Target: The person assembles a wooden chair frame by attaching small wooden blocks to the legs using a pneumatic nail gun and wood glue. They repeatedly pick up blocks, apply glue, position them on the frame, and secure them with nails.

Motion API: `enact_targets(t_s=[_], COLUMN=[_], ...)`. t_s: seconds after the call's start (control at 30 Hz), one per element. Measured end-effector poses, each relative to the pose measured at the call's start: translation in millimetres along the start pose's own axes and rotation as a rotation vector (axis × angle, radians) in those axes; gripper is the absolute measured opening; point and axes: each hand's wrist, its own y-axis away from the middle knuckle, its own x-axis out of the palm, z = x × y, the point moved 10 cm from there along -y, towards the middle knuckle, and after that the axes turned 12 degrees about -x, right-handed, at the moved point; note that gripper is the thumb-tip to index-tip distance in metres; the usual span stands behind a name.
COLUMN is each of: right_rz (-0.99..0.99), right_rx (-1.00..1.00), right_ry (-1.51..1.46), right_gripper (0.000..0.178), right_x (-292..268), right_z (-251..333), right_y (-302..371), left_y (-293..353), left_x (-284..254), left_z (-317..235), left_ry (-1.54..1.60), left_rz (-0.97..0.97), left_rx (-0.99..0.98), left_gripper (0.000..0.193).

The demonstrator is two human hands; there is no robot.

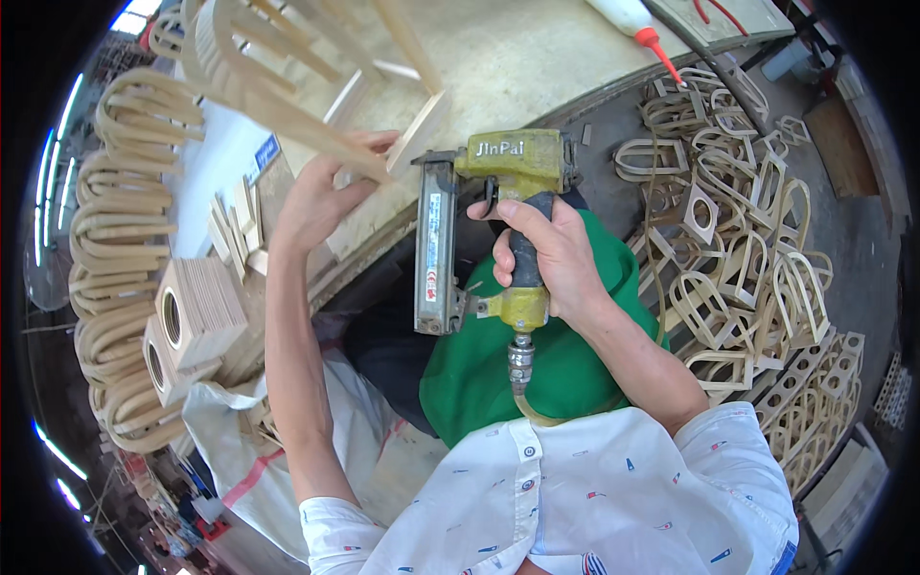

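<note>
My right hand point(551, 254) grips the black handle of a yellow pneumatic nail gun point(508, 168), with an air hose fitting hanging below it. The gun's metal magazine point(433, 244) points down and its nose touches a small flat wooden piece point(419, 131). My left hand point(321, 196) holds a bent-wood arched frame point(278, 86) that this flat piece belongs to, lifted above the pale workbench point(517, 57).
Stacks of bent-wood arches point(120, 230) and square wooden blocks with round holes point(196, 311) stand on the left. A heap of finished arched frames point(743, 259) covers the floor on the right. A glue bottle with a red nozzle point(637, 24) lies on the bench. Green cloth point(489, 369) covers my lap.
</note>
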Motion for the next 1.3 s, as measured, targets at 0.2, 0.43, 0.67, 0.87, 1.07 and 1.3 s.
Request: enact_targets(t_s=[0.2,0.43,0.67,0.87,1.07,1.3], right_rz=[-0.059,-0.067,-0.052,-0.046,-0.056,0.068], right_rx=[-0.06,-0.087,-0.078,-0.085,-0.079,-0.167], right_ry=[0.022,0.0,-0.008,0.006,0.045,0.25], right_gripper=[0.024,0.024,0.023,0.024,0.027,0.026], right_x=[-24.1,-29.4,-29.4,-28.1,-32.2,-18.9], right_z=[28.9,37.4,36.2,37.5,44.3,116.2], right_y=[-21.6,-39.0,-47.2,-48.4,-47.5,-47.3], left_y=[-41.9,-83.5,-79.1,-80.3,-80.7,-86.9], left_x=[-15.8,17.3,22.4,22.8,13.6,13.2], left_z=[-20.3,-9.3,-12.1,-9.4,-0.4,-2.3], left_ry=[0.076,0.079,0.227,0.261,0.087,-0.033], left_rz=[0.0,0.188,0.202,0.203,0.152,0.104], left_rx=[0.05,-0.015,-0.061,-0.083,-0.063,0.024], left_gripper=[0.054,0.062,0.056,0.054,0.056,0.062])
